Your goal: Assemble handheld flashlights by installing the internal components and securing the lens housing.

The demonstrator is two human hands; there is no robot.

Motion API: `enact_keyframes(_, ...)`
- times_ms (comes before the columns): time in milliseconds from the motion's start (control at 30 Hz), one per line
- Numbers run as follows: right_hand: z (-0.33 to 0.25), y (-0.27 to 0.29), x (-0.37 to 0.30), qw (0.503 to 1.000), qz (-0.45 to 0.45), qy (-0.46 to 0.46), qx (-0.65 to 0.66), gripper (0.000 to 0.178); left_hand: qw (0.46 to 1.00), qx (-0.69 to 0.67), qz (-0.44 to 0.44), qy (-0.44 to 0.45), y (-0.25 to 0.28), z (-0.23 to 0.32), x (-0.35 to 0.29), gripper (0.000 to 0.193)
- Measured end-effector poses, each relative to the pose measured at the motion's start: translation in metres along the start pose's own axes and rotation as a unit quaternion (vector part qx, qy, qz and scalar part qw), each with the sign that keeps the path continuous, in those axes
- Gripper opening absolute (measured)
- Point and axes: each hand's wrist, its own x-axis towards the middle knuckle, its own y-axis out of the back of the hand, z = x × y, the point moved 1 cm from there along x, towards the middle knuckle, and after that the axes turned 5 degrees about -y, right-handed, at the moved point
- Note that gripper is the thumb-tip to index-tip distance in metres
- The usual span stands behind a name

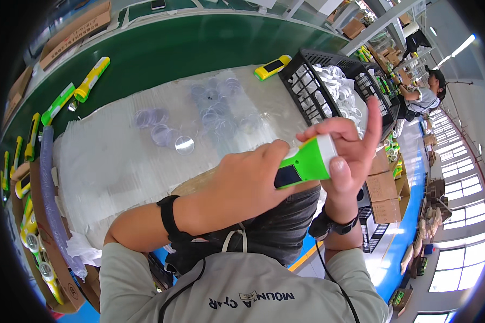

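A green and yellow flashlight with a dark panel on its body is held in front of me, over my lap. My left hand is closed around its body and hides the rear end. At its head is a white ring, gripped by the bent fingers and thumb of my right hand; one finger points up, away from the ring. Clear round lenses lie loose on the plastic-covered worktop, with more in a cluster farther back.
A black crate of white rings stands at the right back, a yellow flashlight beside it. More flashlights lie at the left on the green belt. A carton of flashlights is at lower left. A co-worker is at the far right.
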Motion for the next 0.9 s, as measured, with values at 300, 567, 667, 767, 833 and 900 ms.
enact_keyframes(300,0.03,0.015,-0.024,0.948,0.026,0.047,0.315,0.108,0.848,-0.396,-0.336,0.103,0.0,-0.012,0.007,0.056)
enact_keyframes(567,0.014,0.014,-0.052,0.992,0.006,-0.019,0.127,0.121,0.938,-0.225,-0.261,-0.04,-0.04,-0.045,0.006,0.05)
enact_keyframes(667,0.013,0.022,-0.048,0.994,-0.093,0.052,0.012,0.121,0.95,-0.217,-0.221,-0.033,-0.047,-0.041,0.011,0.049)
enact_keyframes(767,0.007,0.021,-0.051,0.99,-0.13,0.037,0.029,0.126,0.958,-0.131,-0.246,-0.064,-0.054,-0.058,0.002,0.046)
enact_keyframes(833,0.021,0.024,-0.049,0.985,-0.148,0.064,0.055,0.127,0.975,-0.098,-0.196,-0.036,-0.038,-0.047,0.002,0.045)
enact_keyframes(900,0.04,0.038,-0.054,1.0,-0.018,0.001,0.004,0.118,0.986,-0.027,-0.149,0.064,-0.026,-0.045,0.009,0.049)
